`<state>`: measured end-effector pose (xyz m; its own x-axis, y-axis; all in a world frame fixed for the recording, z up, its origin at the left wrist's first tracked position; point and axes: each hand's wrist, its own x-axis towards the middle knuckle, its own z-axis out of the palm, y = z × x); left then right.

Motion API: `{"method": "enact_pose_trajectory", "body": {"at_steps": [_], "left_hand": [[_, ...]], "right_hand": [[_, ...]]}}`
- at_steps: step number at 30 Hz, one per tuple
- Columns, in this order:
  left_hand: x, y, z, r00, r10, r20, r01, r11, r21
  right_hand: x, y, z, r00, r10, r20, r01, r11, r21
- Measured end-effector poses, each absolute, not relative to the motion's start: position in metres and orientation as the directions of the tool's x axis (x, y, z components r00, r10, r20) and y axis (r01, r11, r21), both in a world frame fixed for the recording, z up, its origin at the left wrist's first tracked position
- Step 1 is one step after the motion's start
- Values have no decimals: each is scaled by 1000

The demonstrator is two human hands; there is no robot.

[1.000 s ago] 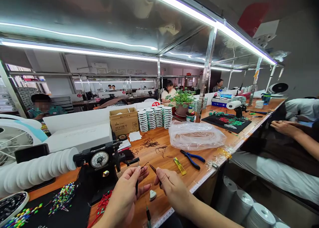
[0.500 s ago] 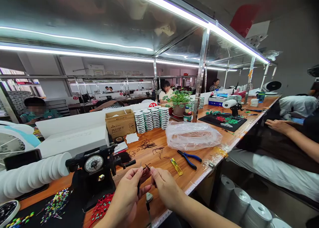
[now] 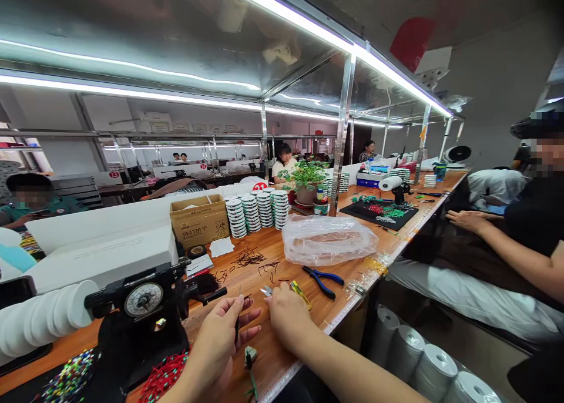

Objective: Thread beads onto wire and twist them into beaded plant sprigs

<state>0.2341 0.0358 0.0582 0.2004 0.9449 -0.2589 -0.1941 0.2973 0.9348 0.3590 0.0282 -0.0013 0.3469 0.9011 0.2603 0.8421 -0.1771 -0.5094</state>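
My left hand (image 3: 220,335) pinches a thin dark cord (image 3: 247,298) between thumb and index finger, its other fingers loosely curled. Two short silver blades (image 3: 266,290), like those of small thread snips, stick out leftward from the fingers of my right hand (image 3: 288,312), which are closed around the rest; the handles are hidden. A yellow lighter (image 3: 301,295) lies right beside my right hand. Below and between the hands, a small pale clip (image 3: 250,355) with a green cord is near the table edge. Short dark cord pieces (image 3: 250,257) are scattered beyond the hands.
Blue-handled pliers (image 3: 324,281) and a clear plastic bag (image 3: 328,241) lie to the right. A black winding machine (image 3: 143,315) and red cords (image 3: 164,372) stand left. Stacked spools (image 3: 258,214) and a cardboard box (image 3: 198,221) are behind. A co-worker (image 3: 529,203) sits right.
My hands, together over the dark cord before, have parted. The right hand has come down to the table beside the lighter, and silver blades now show at its fingers. The view has turned slightly right.
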Motion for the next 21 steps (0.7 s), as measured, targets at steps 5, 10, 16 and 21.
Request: {"method": "enact_pose_trajectory", "body": {"at_steps": [5, 10, 16, 21], "left_hand": [[229, 27, 64, 228, 944, -240, -162, 280, 946], [225, 27, 67, 254, 937, -239, -165, 285, 944], [224, 34, 61, 364, 922, -135, -205, 220, 954], [221, 41, 57, 341, 940, -16, -171, 79, 982]], "right_hand": [[384, 29, 10, 359, 896, 259, 877, -229, -423], [427, 18, 15, 390, 907, 157, 822, -266, -504], [384, 10, 18, 173, 962, 211, 665, 44, -745], [348, 18, 14, 49, 982, 182, -75, 185, -980]]}}
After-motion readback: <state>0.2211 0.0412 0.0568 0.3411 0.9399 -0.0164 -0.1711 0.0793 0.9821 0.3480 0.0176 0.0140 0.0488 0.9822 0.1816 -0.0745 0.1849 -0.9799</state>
